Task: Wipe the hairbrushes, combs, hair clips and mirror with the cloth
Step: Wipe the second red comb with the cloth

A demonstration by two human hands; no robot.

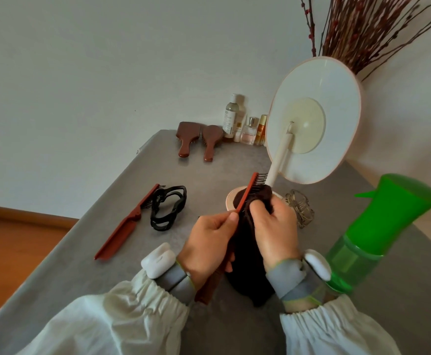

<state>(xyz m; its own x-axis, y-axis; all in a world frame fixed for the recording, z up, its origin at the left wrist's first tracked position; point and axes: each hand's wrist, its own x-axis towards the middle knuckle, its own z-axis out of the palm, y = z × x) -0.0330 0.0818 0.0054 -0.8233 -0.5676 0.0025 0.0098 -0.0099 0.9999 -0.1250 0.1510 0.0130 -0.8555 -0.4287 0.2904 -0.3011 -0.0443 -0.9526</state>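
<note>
Centrally, the left hand [206, 242] grips a reddish-brown plastic folding comb [247, 194] while the right hand [273, 226] pinches a dark brown cloth [247, 265] over its teeth; bottle labels [228, 120] at twelve o'clock are unreadable.

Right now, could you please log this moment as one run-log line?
step: wiping comb | left hand: holds comb | right hand: presses dark cloth on teeth | mirror: upright behind
</note>
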